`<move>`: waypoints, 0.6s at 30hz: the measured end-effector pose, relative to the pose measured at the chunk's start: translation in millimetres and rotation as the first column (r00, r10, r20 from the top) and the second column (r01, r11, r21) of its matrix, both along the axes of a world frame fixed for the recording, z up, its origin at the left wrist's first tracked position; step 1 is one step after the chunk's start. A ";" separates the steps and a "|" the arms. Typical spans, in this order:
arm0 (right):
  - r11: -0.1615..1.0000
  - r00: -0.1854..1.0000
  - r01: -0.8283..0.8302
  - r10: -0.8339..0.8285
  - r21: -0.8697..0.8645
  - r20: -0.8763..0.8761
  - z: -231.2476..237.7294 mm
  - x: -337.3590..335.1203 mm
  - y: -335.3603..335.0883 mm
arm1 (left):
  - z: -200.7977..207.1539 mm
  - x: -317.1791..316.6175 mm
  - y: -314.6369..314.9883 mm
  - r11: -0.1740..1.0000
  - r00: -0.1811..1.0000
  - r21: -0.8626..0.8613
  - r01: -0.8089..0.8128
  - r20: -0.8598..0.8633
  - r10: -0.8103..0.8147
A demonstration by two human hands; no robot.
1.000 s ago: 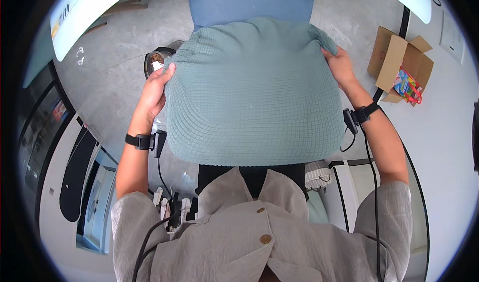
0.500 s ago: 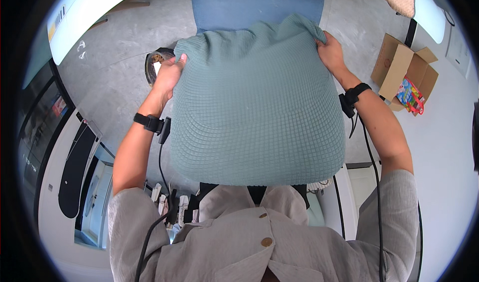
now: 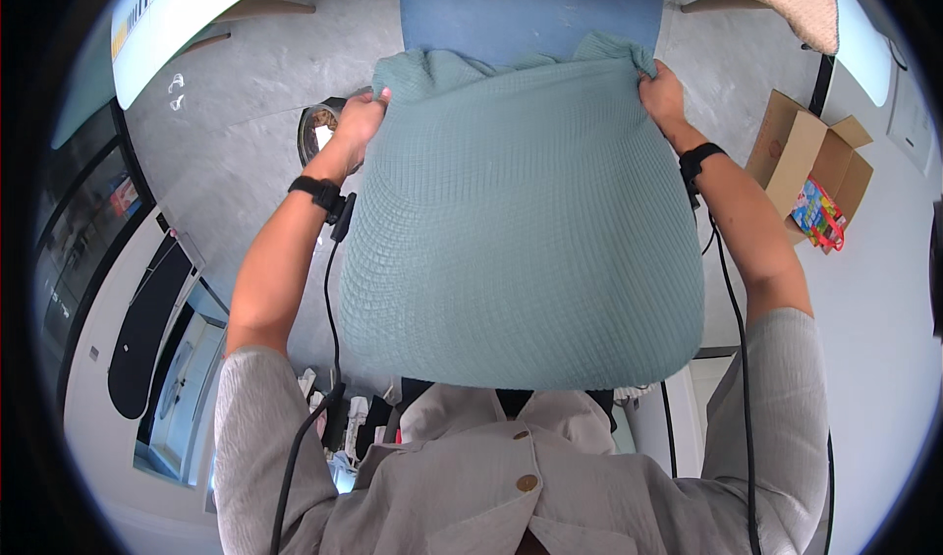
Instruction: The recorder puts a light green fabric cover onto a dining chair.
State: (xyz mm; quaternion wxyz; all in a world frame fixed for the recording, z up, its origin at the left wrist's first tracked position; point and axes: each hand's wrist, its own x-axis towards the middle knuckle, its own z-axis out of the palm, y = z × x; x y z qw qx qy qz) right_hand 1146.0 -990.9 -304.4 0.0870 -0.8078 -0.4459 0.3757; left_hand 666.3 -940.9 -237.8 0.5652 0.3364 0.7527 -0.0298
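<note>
Green waffle-textured cover point(image 3: 521, 221): likely light, soft, stretchy, hard to damage. Best held by bunched far corners; left hand point(image 3: 361, 120), right hand point(image 3: 664, 95), grip closed on one each.

You had a muted green fabric cover point(image 3: 521, 221) spread broad and fairly taut before you, its surface textured with a fine raised grid. The near edge curved smoothly, with both near corners rounded. The far edge was gathered into loose, uneven folds. Your left hand point(image 3: 360, 123) pinched the far left corner, thumb uppermost, and your right hand point(image 3: 665, 98) gripped the bunched cloth at the far right corner.
</note>
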 end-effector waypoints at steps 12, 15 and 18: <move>0.989 0.994 0.038 -0.053 -0.146 -0.096 0.8 18.5 -29.4 | -62.3 7.2 42.1 1.000 1.000 -0.022 0.000 -0.001 0.000; 0.968 0.929 0.109 -0.180 -0.224 -0.323 26.2 27.1 -49.0 | -42.3 24.0 36.3 0.998 0.995 -0.022 0.058 0.083 -0.056; 0.859 0.598 0.277 -0.505 -0.430 -0.623 77.0 26.1 -73.9 | 24.0 31.3 0.7 0.969 0.875 -0.163 -0.183 0.422 0.236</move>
